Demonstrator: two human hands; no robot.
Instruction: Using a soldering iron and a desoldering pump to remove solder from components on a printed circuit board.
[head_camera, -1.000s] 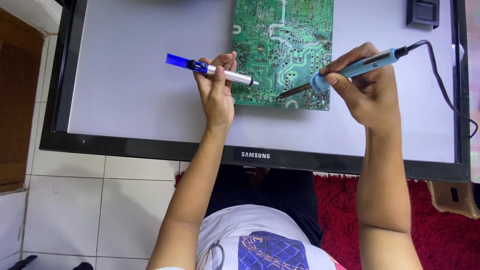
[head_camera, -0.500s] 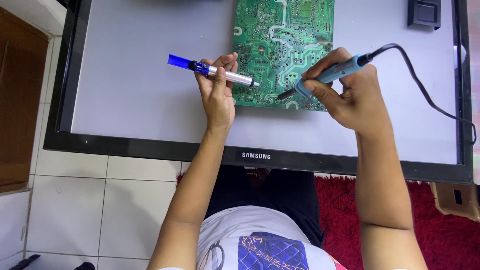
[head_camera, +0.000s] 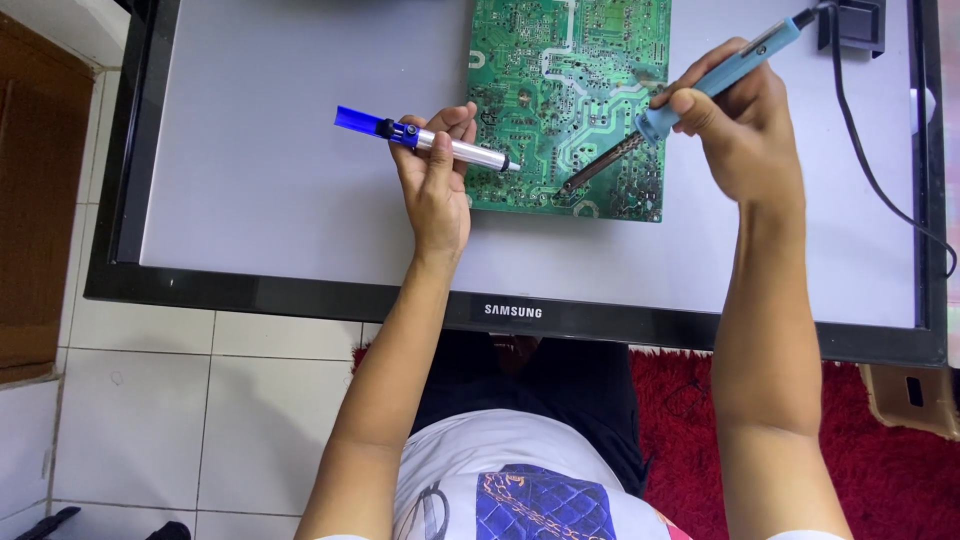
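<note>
Circuit board (head_camera: 560, 90) meets the soldering iron (head_camera: 700, 90) clamped in the right hand (head_camera: 745, 140); left hand (head_camera: 435, 185), at nine o'clock, grips the solder sucker (head_camera: 440, 145).

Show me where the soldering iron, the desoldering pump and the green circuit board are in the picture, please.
soldering iron (head_camera: 722, 74): head view, on its light blue handle.
desoldering pump (head_camera: 470, 153): head view, on its silver barrel.
green circuit board (head_camera: 560, 60): head view, on its bare middle area.
</note>
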